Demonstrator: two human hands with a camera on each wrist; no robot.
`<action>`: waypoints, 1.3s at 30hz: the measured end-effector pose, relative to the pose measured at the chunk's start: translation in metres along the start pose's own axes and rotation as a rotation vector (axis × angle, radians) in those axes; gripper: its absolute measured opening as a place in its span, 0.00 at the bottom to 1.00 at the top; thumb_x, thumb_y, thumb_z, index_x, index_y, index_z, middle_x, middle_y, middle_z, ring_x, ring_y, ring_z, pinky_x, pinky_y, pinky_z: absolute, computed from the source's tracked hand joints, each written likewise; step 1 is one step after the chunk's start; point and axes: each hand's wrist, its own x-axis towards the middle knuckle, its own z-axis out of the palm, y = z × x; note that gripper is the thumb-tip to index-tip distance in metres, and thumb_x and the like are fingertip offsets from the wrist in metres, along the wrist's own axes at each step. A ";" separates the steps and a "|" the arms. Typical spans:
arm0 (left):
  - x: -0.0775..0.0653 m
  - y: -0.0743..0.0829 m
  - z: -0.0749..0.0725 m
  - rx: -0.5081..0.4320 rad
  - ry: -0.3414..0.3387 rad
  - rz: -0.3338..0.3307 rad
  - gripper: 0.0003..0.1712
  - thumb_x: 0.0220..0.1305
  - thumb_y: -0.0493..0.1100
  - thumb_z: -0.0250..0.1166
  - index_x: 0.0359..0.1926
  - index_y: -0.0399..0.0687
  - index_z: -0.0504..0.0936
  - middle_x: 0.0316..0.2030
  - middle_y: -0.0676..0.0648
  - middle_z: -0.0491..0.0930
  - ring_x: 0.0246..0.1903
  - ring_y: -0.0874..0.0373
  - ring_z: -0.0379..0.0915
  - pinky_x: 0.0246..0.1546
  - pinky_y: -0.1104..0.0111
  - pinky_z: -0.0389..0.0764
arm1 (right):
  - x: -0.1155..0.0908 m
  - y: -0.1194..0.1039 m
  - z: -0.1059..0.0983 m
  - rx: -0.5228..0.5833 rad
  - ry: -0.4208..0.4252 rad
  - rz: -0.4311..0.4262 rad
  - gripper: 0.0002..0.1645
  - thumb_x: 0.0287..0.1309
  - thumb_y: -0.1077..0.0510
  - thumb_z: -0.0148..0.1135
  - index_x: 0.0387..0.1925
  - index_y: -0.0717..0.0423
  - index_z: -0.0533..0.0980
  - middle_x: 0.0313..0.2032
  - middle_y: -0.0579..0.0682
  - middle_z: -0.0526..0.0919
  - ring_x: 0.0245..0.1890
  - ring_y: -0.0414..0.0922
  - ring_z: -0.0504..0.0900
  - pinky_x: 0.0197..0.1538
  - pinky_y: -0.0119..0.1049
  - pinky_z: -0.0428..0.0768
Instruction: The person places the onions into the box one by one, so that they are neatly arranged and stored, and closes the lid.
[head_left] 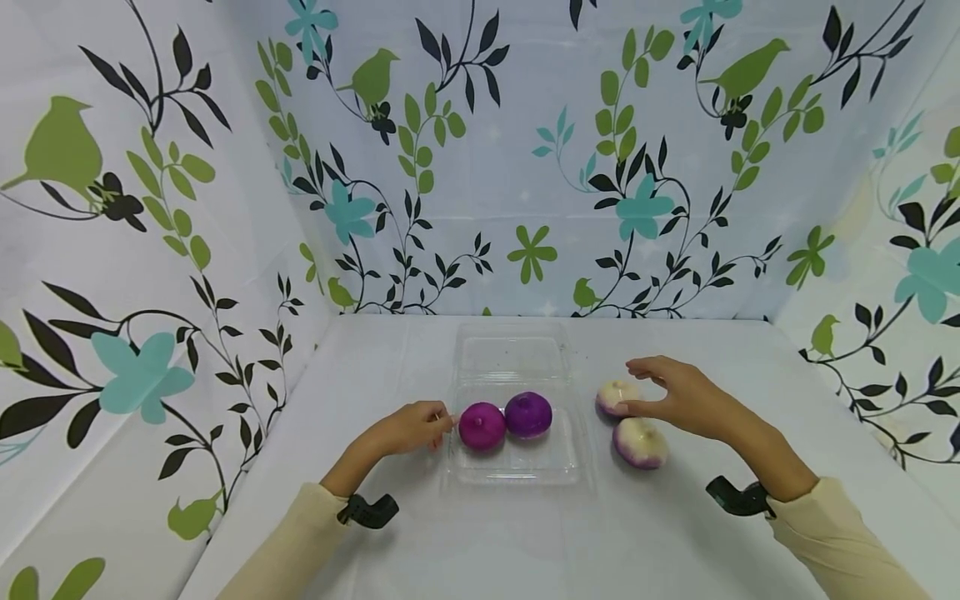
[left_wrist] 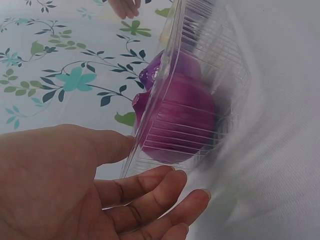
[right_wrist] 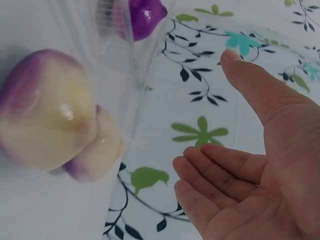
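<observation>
A clear plastic clamshell container point(head_left: 517, 477) lies opened on the table, its lid folded back. In its base sit a magenta toy onion point(head_left: 482, 427) and a purple toy onion point(head_left: 528, 415), side by side. My left hand point(head_left: 414, 427) holds the container's left rim, thumb on the edge and fingers along the outer wall point(left_wrist: 150, 200). Right of the container lie two cream-and-purple toy turnips, one nearer point(head_left: 640, 443) and one farther point(head_left: 617, 397). My right hand point(head_left: 686, 400) hovers beside and above them, thumb and fingers spread, with nothing in it point(right_wrist: 235, 185).
A white cloth covers the table point(head_left: 480, 542). The clear lid point(head_left: 513, 354) lies flat behind the base. Patterned fabric with leaves and birds point(head_left: 525, 167) stands at the back and both sides. Each wrist wears a black camera mount point(head_left: 371, 511).
</observation>
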 end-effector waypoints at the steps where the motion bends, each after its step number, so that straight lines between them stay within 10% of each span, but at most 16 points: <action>1: 0.000 0.000 0.000 0.000 0.000 0.000 0.19 0.81 0.51 0.57 0.41 0.38 0.80 0.30 0.44 0.82 0.33 0.52 0.76 0.37 0.63 0.74 | -0.004 0.004 0.000 0.012 0.009 0.001 0.48 0.62 0.36 0.73 0.70 0.65 0.72 0.65 0.65 0.79 0.66 0.68 0.77 0.65 0.64 0.76; 21: 0.002 -0.001 0.002 0.012 0.000 0.010 0.19 0.81 0.51 0.57 0.41 0.39 0.80 0.30 0.43 0.82 0.32 0.52 0.77 0.36 0.65 0.75 | -0.044 0.080 0.032 0.237 -0.012 0.015 0.47 0.63 0.44 0.75 0.71 0.68 0.68 0.68 0.67 0.76 0.68 0.65 0.75 0.67 0.54 0.72; 39: 0.000 -0.001 0.002 0.010 0.003 0.021 0.20 0.81 0.51 0.57 0.40 0.38 0.79 0.29 0.44 0.82 0.31 0.53 0.76 0.36 0.64 0.74 | -0.041 0.087 0.054 0.228 -0.089 -0.057 0.49 0.57 0.47 0.81 0.68 0.73 0.69 0.66 0.68 0.76 0.65 0.67 0.77 0.65 0.58 0.74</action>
